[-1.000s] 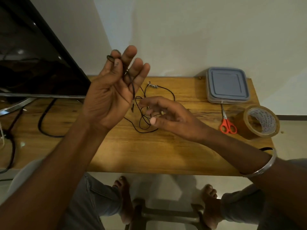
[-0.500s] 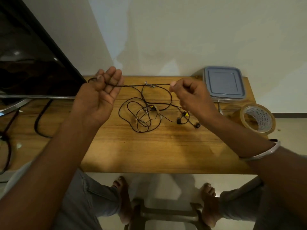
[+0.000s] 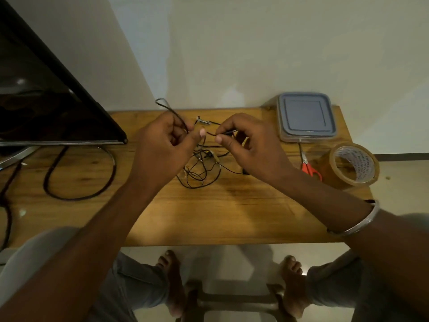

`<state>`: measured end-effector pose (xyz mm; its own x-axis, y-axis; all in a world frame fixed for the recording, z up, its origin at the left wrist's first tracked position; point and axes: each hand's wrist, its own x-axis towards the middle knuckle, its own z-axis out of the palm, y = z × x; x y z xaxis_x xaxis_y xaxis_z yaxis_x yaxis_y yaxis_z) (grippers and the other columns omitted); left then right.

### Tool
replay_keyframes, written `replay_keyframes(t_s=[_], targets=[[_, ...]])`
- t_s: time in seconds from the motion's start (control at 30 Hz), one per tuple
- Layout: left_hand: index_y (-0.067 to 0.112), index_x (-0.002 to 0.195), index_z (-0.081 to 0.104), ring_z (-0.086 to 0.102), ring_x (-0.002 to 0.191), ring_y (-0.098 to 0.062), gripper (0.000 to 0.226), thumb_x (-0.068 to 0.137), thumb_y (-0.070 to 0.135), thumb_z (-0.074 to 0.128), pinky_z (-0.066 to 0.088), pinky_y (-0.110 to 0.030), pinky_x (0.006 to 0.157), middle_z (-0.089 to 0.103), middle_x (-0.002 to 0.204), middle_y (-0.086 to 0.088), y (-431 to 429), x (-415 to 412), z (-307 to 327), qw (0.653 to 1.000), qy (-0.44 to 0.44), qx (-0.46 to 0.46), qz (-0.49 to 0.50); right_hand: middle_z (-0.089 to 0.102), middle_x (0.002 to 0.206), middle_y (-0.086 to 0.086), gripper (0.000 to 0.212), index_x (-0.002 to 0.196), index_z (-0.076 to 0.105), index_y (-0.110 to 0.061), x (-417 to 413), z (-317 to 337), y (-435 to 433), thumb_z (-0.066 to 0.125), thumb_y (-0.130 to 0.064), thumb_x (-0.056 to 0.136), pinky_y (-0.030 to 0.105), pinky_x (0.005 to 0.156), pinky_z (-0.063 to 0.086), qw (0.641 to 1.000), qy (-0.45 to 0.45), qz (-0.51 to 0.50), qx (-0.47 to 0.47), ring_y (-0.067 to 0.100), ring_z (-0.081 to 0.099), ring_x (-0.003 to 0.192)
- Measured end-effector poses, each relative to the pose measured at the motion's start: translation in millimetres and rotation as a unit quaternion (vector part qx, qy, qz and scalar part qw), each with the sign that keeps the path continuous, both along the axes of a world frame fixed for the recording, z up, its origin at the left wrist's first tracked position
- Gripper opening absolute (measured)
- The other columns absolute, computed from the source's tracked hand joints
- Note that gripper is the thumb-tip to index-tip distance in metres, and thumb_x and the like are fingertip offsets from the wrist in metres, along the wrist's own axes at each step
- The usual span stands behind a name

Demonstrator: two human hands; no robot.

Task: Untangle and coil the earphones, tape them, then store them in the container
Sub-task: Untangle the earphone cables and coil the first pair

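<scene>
1. Left hand (image 3: 162, 145): fingers curled round a stretch of the earphones (image 3: 199, 166) cable. A small doubled-over loop (image 3: 161, 102) pokes out above the fist toward the wall. My read is that this hand is the anchor, keeping the freed end from sliding back into the mess.
2. Right hand (image 3: 250, 147): thumb and forefinger pinch the next stretch of black cable, other fingers loosely curled. The pinch sits just beside the left thumb tip, the two nearly touching. It looks like this hand feeds slack across to the left one, either picking a crossing apart or starting a wrap. I cannot tell which.
3. The rest of the earphones lies as a loose tangle on the wooden table (image 3: 209, 217), just below and between the two hands. Strands rise from it to both sets of fingers. The earbuds are partly hidden under the hands. A small silvery bit on the cable near the table's far edge is too small to identify.
4. The container (image 3: 306, 117) sits lid on at the far right corner, well apart from the tangle. The red-handled scissors (image 3: 311, 169) and brown tape roll (image 3: 352, 166) lie at the right edge, nearer the person than the container. They are probably parked by the right hand for the later steps and are untouched now.
5. Stage: untangling is mostly undone, with no proper coil and no tape on yet.
</scene>
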<state>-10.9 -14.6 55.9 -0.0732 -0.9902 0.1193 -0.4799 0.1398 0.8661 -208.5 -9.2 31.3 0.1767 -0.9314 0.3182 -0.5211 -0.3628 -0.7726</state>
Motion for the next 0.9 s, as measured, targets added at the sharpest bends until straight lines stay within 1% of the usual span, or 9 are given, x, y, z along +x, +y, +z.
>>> replay_keyframes(t_s=[0.07,0.17,0.23,0.3,0.37,0.43,0.6,0.73,0.9], targets=[[0.012,0.074,0.066,0.056,0.039,-0.010,0.034,0.093,0.041,0.067,0.049,-0.029,0.043,0.062,0.053,-0.001,-2.3,5.5,1.3,0.997,-0.046,0.026,0.055,0.067,0.091,-0.007,0.009,0.096,0.072,-0.010,0.3,0.5,0.7,0.071,-0.019,0.092,0.010,0.062,0.044,1.000,0.005,-0.007,-0.006,-0.002,0.058,0.076],[0.005,0.074,0.068,0.059,0.037,-0.012,0.051,0.096,0.049,0.057,0.052,-0.028,0.042,0.067,0.053,-0.006,-7.9,27.6,4.0,0.978,-0.100,0.154,0.098,0.067,0.090,-0.010,0.009,0.096,0.070,-0.014,-5.7,2.0,-1.0,0.069,-0.023,0.094,0.010,0.061,0.042,0.998,-0.015,-0.058,0.006,0.003,0.061,0.074],[0.009,0.077,0.071,0.061,0.042,-0.011,0.045,0.095,0.048,0.059,0.055,-0.029,0.049,0.069,0.057,-0.005,-9.3,36.7,0.8,0.976,-0.137,0.133,0.101,0.067,0.091,-0.010,0.007,0.096,0.070,-0.016,-8.2,2.5,-2.3,0.069,-0.023,0.094,0.011,0.062,0.042,0.997,-0.022,-0.070,0.013,0.007,0.062,0.075],[0.018,0.096,0.074,0.069,0.066,-0.005,0.019,0.093,0.037,0.068,0.059,-0.031,0.065,0.075,0.083,0.002,-7.7,30.4,-0.3,0.994,-0.098,0.030,0.041,0.067,0.092,-0.009,0.006,0.096,0.071,-0.014,-5.5,1.9,-1.1,0.070,-0.019,0.093,0.009,0.064,0.042,0.999,-0.013,-0.038,0.010,0.005,0.062,0.077],[0.021,0.124,0.066,0.067,0.106,-0.004,0.035,0.089,0.023,0.074,0.055,-0.027,0.090,0.071,0.118,0.005,-3.7,12.8,-2.2,0.994,-0.022,0.000,-0.103,0.067,0.093,-0.006,0.006,0.097,0.072,-0.010,0.2,-1.5,3.0,0.070,-0.013,0.092,0.008,0.066,0.042,1.000,0.002,0.018,-0.004,0.003,0.061,0.081],[0.017,0.127,0.065,0.063,0.117,-0.004,0.038,0.090,0.013,0.072,0.050,-0.026,0.101,0.069,0.123,0.006,1.5,-0.9,-6.4,0.979,-0.002,-0.003,-0.206,0.065,0.095,-0.006,0.007,0.099,0.072,-0.009,4.4,-4.9,6.5,0.070,-0.009,0.092,0.007,0.068,0.040,0.998,0.008,0.057,-0.015,0.005,0.061,0.083],[0.025,0.105,0.074,0.070,0.093,-0.006,0.017,0.090,0.016,0.072,0.056,-0.033,0.084,0.074,0.096,0.010,-0.9,0.4,-8.6,0.988,-0.015,-0.079,-0.133,0.065,0.091,-0.005,0.006,0.098,0.073,-0.008,2.5,-2.8,5.0,0.070,-0.012,0.094,0.006,0.065,0.039,0.999,-0.004,0.035,-0.040,0.001,0.058,0.082],[0.013,0.097,0.076,0.066,0.086,-0.002,0.009,0.091,0.015,0.070,0.050,-0.019,0.078,0.070,0.089,0.010,-6.6,5.1,-9.4,0.984,-0.050,-0.105,-0.137,0.066,0.090,-0.005,0.007,0.096,0.072,-0.009,2.3,-1.5,3.7,0.069,-0.014,0.094,0.012,0.066,0.043,0.999,-0.006,0.006,-0.053,0.006,0.060,0.083],[0.012,0.096,0.075,0.065,0.074,-0.010,0.016,0.093,0.023,0.064,0.054,-0.031,0.066,0.072,0.087,0.000,-17.8,20.5,-12.6,0.993,-0.022,-0.098,-0.069,0.068,0.092,-0.003,0.006,0.094,0.070,-0.012,-5.9,0.6,-1.3,0.066,-0.015,0.094,0.021,0.058,0.047,0.993,-0.074,-0.088,-0.021,0.011,0.062,0.084]])
